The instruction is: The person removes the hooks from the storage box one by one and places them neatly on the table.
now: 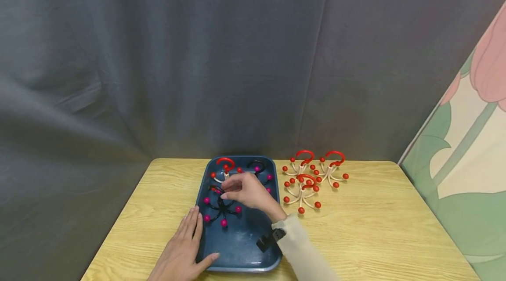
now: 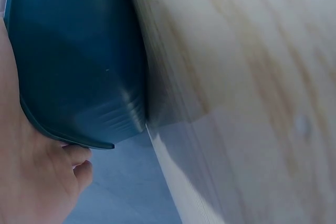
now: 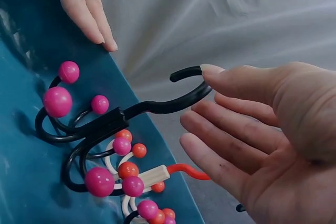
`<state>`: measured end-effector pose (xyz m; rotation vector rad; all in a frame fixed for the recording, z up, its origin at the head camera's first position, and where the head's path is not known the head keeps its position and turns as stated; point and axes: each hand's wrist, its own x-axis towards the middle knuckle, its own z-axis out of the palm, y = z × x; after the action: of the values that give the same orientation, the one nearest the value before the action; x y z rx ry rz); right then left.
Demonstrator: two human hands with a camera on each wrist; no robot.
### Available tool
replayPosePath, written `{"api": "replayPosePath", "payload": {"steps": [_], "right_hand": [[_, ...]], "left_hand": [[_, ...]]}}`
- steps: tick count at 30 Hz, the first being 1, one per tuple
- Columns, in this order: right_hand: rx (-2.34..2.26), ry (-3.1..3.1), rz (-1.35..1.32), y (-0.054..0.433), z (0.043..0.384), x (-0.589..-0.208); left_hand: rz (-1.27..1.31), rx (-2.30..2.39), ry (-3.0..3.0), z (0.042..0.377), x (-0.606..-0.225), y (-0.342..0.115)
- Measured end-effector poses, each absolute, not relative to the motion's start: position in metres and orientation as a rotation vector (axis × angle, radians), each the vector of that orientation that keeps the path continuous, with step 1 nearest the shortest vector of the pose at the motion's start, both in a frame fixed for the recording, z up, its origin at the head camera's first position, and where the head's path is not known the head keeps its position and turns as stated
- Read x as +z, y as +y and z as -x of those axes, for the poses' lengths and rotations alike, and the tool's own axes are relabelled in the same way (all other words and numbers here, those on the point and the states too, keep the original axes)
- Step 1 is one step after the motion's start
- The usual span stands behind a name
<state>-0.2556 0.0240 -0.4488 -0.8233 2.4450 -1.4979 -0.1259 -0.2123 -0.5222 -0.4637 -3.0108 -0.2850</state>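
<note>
My right hand (image 1: pixel 248 189) pinches the curved hook end of a black hanger (image 1: pixel 222 207) with several bent arms tipped by magenta balls. In the right wrist view, the thumb lies on the hook's tip (image 3: pixel 189 72), and the arms spread low over the blue tray (image 1: pixel 241 246). My left hand (image 1: pixel 183 239) rests along the tray's left rim with straight fingers, the thumb over the near corner. Further back in the tray are a white hanger with a red hook (image 1: pixel 225 160) and red balls, and another black hanger (image 1: pixel 257 167) partly hidden by my right hand.
To the tray's right, three white hangers with red hooks and red balls stand on the wooden table: one nearer (image 1: pixel 301 195), one behind it (image 1: pixel 302 167), one further right (image 1: pixel 330 171). A grey curtain (image 1: pixel 237 61) hangs behind the table; a floral panel (image 1: pixel 470 140) stands at the right.
</note>
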Motion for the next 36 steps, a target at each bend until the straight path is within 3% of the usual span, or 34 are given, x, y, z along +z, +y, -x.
{"api": "replayPosePath", "payload": {"steps": [36], "right_hand": [[-1.673, 2.513, 0.648, 0.009, 0.255, -0.465]], "left_hand": [[0.366, -0.373, -3.183, 0.132, -0.52, -0.21]]}}
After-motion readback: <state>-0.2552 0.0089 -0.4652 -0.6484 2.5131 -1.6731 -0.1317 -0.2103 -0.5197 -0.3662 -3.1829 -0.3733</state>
